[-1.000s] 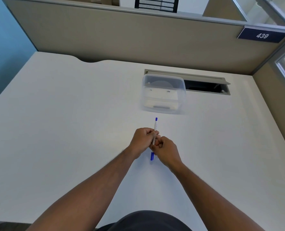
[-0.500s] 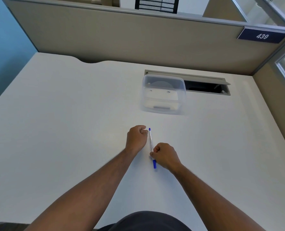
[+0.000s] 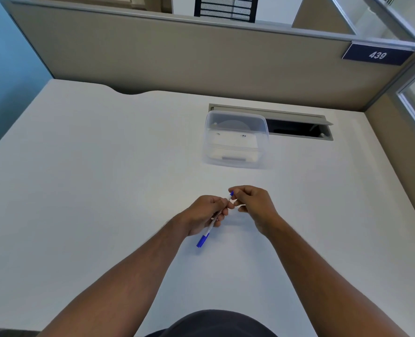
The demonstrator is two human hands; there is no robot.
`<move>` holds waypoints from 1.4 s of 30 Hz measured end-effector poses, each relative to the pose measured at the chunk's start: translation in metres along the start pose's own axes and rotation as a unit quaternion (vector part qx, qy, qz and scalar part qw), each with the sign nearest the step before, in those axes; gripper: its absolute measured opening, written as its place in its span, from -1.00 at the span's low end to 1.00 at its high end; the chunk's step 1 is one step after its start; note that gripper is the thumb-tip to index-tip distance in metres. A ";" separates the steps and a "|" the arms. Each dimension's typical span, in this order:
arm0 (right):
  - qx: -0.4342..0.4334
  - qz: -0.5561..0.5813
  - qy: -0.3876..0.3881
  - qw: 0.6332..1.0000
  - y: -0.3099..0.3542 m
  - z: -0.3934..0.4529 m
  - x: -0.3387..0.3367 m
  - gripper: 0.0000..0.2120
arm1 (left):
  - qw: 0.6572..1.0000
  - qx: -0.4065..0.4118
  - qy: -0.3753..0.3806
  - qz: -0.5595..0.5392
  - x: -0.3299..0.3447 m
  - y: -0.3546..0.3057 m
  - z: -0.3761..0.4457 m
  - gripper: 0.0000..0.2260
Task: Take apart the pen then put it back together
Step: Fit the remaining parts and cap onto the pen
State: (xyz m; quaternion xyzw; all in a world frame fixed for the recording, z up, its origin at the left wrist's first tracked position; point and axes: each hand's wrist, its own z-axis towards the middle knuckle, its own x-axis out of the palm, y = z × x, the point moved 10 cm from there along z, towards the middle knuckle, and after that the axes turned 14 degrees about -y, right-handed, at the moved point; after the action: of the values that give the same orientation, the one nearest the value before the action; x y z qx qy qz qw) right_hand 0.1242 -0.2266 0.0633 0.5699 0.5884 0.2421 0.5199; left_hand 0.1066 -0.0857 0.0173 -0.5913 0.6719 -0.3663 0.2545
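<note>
A thin pen [image 3: 207, 232] with a clear barrel and blue ends is held above the white desk [image 3: 85, 190], slanting from lower left to upper right. My left hand [image 3: 205, 214] wraps around the middle of the barrel. The blue cap end sticks out below that hand toward me. My right hand [image 3: 254, 203] pinches the small blue far end of the pen between thumb and fingertips. Most of the barrel is hidden inside my left fist.
A clear lidded plastic box [image 3: 235, 139] stands on the desk beyond my hands. Behind it is an open cable slot [image 3: 299, 127] in the desktop. A beige partition wall [image 3: 177, 57] with a "439" sign [image 3: 376, 54] closes the far edge.
Half a second ago the pen lay between my hands with the right hand holding its near end. Now my left hand grips the barrel and my right hand has moved up to the far tip.
</note>
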 end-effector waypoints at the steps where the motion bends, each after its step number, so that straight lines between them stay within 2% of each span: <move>1: -0.004 0.008 0.005 1.000 0.001 0.000 -0.001 -0.81 | 1.000 -0.012 0.020 -0.014 0.003 0.000 -0.002 -0.72; 8: -0.047 0.025 0.050 0.997 0.007 -0.002 -0.004 -0.90 | 0.993 -0.033 0.087 -0.067 0.009 0.003 -0.006 -0.73; 14: -0.047 -0.046 -0.009 0.998 -0.002 -0.001 -0.009 -0.90 | 0.999 0.051 0.013 0.004 -0.001 -0.001 -0.001 -0.77; 20: -0.019 -0.061 -0.060 0.996 -0.019 -0.002 -0.012 -0.87 | 0.989 0.115 -0.065 0.064 -0.003 -0.004 0.000 -0.79; 25: -0.008 -0.061 -0.065 0.996 -0.017 0.003 -0.011 -0.86 | 0.985 0.120 -0.095 0.077 0.000 -0.004 0.001 -0.77; 30: 0.015 -0.012 -0.082 0.996 -0.027 -0.001 -0.006 -0.90 | 0.990 0.069 -0.103 0.067 0.001 -0.008 0.009 -0.77; 32: 0.032 -0.030 -0.089 0.995 -0.038 -0.007 -0.003 -0.93 | 0.991 0.055 -0.114 0.052 -0.002 -0.006 0.011 -0.80; 39: 0.049 -0.141 0.017 0.989 -0.065 -0.029 0.031 -0.79 | 0.982 0.027 -0.186 0.024 -0.017 0.005 0.018 -0.84; 42: 0.024 -0.179 0.023 0.983 -0.067 -0.029 0.037 -0.81 | 0.981 0.026 -0.192 0.024 -0.019 0.005 0.020 -0.84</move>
State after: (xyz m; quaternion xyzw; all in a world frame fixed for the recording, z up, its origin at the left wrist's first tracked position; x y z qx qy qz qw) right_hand 0.0776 -0.1993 0.0017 0.4617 0.6988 0.1440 0.5271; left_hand 0.1225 -0.0706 0.0001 -0.6273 0.6152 -0.2568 0.4026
